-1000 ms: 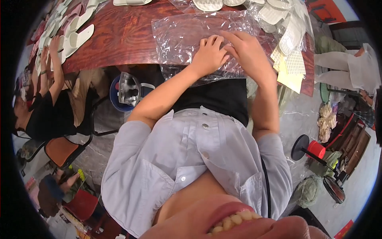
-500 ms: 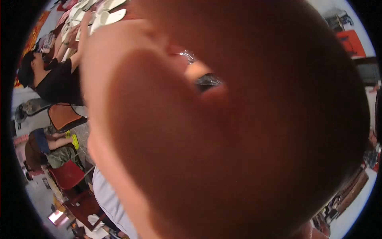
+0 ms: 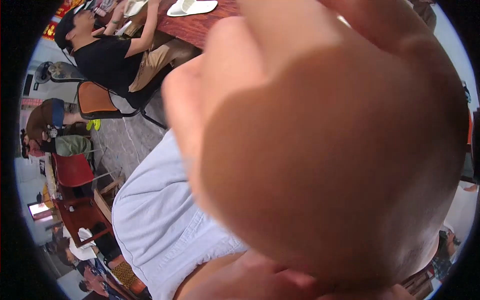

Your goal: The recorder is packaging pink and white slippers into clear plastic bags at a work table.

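Note:
Very close to the lens, a large blurred hand (image 3: 320, 165) of mine covers most of the right and middle of the head view. Whether it is my left or my right I cannot tell. Its bent finger or knuckle edge (image 3: 187, 95) shows beside my pale blue shorts (image 3: 160, 200). What these fingers hold, if anything, is hidden. More bare skin (image 3: 235, 277) shows at the lower edge, too blurred to name. Beyond the hand, a white slipper (image 3: 192, 7) lies on a dark red wooden table (image 3: 187, 25).
A person in a black shirt and cap (image 3: 102, 60) sits at the table, hands at another white slipper (image 3: 134, 7). Behind are an orange-backed chair (image 3: 97, 97), a red chair (image 3: 72, 170) and a grey floor (image 3: 127, 145). Other people (image 3: 75, 250) are farther back.
The close hand has shifted right in the picture. More of the seated person, table edge, floor and my shorts shows. The small gap at the middle, with shiny clear plastic in it, is gone.

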The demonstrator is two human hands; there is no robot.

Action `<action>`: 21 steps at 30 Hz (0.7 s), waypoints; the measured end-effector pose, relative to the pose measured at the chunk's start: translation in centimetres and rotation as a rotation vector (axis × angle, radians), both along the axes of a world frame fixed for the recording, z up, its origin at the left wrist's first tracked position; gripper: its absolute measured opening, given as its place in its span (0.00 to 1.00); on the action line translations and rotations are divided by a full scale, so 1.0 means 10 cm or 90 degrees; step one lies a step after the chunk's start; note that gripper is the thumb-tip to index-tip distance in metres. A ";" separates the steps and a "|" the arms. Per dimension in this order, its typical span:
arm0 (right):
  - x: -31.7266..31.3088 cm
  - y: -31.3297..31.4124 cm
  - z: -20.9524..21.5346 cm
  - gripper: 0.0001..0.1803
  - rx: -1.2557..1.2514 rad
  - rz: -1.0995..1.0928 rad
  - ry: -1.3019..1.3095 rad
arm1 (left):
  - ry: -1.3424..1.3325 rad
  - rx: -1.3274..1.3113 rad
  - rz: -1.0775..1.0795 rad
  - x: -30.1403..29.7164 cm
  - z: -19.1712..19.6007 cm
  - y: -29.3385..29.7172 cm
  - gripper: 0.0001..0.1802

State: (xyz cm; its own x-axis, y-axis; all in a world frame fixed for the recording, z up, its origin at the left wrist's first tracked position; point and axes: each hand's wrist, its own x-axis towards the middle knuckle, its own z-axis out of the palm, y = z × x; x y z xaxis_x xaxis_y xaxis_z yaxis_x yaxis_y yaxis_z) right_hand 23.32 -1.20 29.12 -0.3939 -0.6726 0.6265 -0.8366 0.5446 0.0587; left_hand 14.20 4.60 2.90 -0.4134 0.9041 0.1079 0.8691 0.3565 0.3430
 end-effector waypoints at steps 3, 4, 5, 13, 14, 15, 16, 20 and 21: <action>-0.10 0.09 -0.02 0.18 0.033 -0.071 -0.024 | -0.065 -0.015 -0.066 -0.05 -0.04 0.10 0.27; -0.08 0.13 0.01 0.18 0.044 -0.083 -0.027 | -0.081 -0.021 -0.077 -0.08 -0.03 0.05 0.27; -0.07 0.19 0.03 0.19 0.059 -0.101 -0.030 | -0.056 -0.030 -0.052 -0.08 -0.07 0.02 0.29; -1.16 1.57 -0.69 0.22 0.093 -0.378 -0.085 | 0.084 0.197 -0.044 0.01 -0.54 -0.04 0.26; -1.40 1.87 -0.80 0.18 0.068 -0.422 -0.070 | 0.072 0.204 -0.058 0.01 -0.59 -0.06 0.27; -1.66 2.28 -0.84 0.35 0.064 -0.497 -0.130 | 0.063 0.210 -0.079 -0.03 -0.55 -0.06 0.28; -1.85 2.66 -0.90 0.54 0.059 -0.570 -0.193 | 0.062 0.213 -0.078 -0.06 -0.51 -0.06 0.28; -2.25 3.32 -1.18 0.47 0.138 -0.772 0.012 | 0.073 0.224 -0.099 -0.28 -0.48 -0.12 0.29; -2.34 3.41 -1.26 0.47 0.163 -0.801 0.042 | 0.072 0.227 -0.103 -0.32 -0.51 -0.15 0.29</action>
